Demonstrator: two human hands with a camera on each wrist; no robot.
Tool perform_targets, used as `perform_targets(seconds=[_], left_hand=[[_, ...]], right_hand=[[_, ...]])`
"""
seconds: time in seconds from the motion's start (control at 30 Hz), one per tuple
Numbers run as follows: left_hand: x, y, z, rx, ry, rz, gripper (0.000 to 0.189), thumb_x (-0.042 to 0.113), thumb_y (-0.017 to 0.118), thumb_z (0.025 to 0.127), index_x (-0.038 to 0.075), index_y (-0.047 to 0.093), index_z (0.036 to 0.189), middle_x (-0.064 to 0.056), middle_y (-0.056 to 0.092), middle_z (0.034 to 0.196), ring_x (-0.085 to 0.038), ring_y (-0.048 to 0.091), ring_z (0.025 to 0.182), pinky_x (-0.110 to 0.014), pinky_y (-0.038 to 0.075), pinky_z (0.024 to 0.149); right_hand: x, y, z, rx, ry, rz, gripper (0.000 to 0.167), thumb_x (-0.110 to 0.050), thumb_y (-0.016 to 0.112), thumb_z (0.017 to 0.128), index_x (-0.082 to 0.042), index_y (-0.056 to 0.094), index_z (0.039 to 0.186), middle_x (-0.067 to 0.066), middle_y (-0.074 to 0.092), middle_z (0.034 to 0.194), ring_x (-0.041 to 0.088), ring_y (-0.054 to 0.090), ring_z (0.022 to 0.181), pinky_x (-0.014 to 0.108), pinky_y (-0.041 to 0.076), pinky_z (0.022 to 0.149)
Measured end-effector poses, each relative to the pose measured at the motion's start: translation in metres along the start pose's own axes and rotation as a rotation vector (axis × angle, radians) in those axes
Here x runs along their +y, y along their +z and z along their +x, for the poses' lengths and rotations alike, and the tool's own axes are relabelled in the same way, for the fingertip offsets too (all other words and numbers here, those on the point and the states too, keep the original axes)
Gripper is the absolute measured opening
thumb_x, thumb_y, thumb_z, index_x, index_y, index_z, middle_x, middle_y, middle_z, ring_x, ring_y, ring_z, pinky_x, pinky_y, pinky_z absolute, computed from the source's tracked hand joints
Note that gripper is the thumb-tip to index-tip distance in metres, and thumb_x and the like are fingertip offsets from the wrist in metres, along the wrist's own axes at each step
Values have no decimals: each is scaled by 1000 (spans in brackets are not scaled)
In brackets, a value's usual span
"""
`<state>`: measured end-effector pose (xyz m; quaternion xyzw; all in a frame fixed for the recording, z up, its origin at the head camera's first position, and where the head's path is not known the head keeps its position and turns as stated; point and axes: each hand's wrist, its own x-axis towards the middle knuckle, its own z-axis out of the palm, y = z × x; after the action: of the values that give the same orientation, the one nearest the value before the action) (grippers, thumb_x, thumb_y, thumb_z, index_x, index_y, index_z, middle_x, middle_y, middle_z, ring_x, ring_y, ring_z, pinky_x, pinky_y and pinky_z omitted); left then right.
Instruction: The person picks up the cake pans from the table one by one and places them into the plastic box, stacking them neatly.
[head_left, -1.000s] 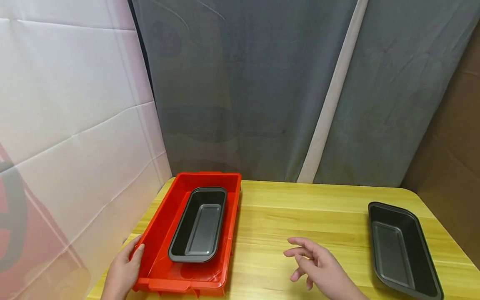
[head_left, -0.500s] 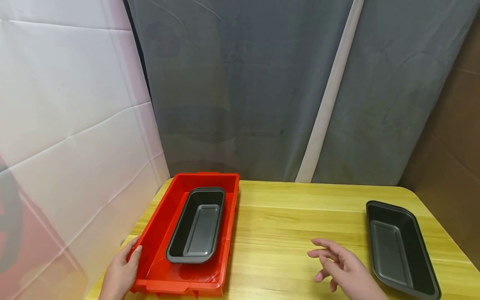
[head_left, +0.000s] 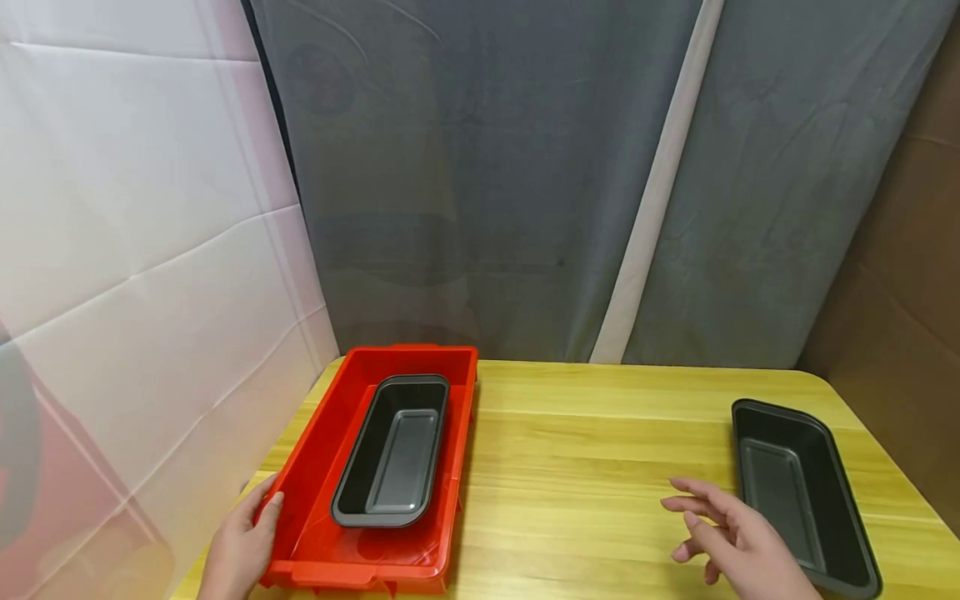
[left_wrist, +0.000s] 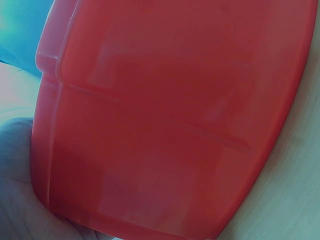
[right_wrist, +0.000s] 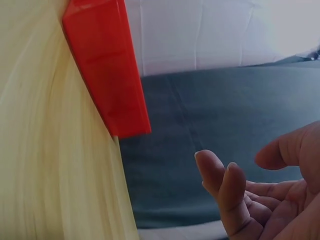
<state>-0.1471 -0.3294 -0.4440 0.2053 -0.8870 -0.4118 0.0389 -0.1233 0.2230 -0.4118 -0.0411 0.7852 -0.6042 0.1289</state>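
Note:
In the head view a red plastic tray [head_left: 300, 521] stands at the left of the wooden table, with a dark loaf pan [head_left: 405, 462] lying inside it. My left hand [head_left: 242, 537] grips the tray's near left corner, thumb over the rim; the left wrist view shows the tray's red side [left_wrist: 160, 125] close up beside that hand [left_wrist: 17, 185]. A second dark loaf pan [head_left: 806, 492] sits at the table's right side. Just left of it hovers my right hand [head_left: 738, 537], fingers loosely bent and holding nothing. The right wrist view shows a gap between thumb and fingers [right_wrist: 220, 180].
The wooden tabletop [head_left: 585, 467] spans between the tray and the right-hand pan. A white fabric wall [head_left: 150, 208] rises on the left, a grey curtain [head_left: 487, 183] behind, and a brown panel [head_left: 892, 292] on the right.
My right hand has moved right across the table, away from the tray and up to the second loaf pan. The left hand keeps its grip on the tray corner.

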Motion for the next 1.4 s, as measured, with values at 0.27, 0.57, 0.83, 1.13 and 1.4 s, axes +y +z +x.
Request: perform_targets(seconds=[0.27,0.57,0.83,1.13,1.4], left_hand=[[1,0,0,-8,7,11,60,37,41,104,0,31,150,-33,42,138,-42,56,105,-45,56,81],[0,3,1,5,17,33,59,38,41,105,0,33,149,-34,42,139,-43,55,108,-46,55,82],[0,3,0,1,11,21,59,36,42,104,0,32,150,-34,42,138,-44,55,107,-46,55,83],[0,3,0,2,-18,-2,59,38,40,105,1,31,150,-33,43,139,-42,56,107,-44,56,81],[0,1,0,-10,-42,-34,61,40,39,104,2,29,152,-32,41,140,-43,55,109,-43,57,79]], right_hand=[[11,-20,-9,93,-7,-122,55,-20,51,103,7,29,146,30,50,136,23,67,78,35,53,55],[24,-43,-16,195,101,-235,56,-25,51,103,3,30,147,27,46,141,18,68,82,34,53,58],[31,-62,-19,242,188,-311,57,-26,43,105,6,24,148,31,41,143,15,68,83,34,53,60],[59,-86,-25,323,209,-329,61,-32,36,106,9,22,147,35,43,138,19,68,77,35,55,61],[77,-96,-28,488,184,-393,58,-26,34,105,16,25,143,42,47,128,20,66,64,32,55,55]])
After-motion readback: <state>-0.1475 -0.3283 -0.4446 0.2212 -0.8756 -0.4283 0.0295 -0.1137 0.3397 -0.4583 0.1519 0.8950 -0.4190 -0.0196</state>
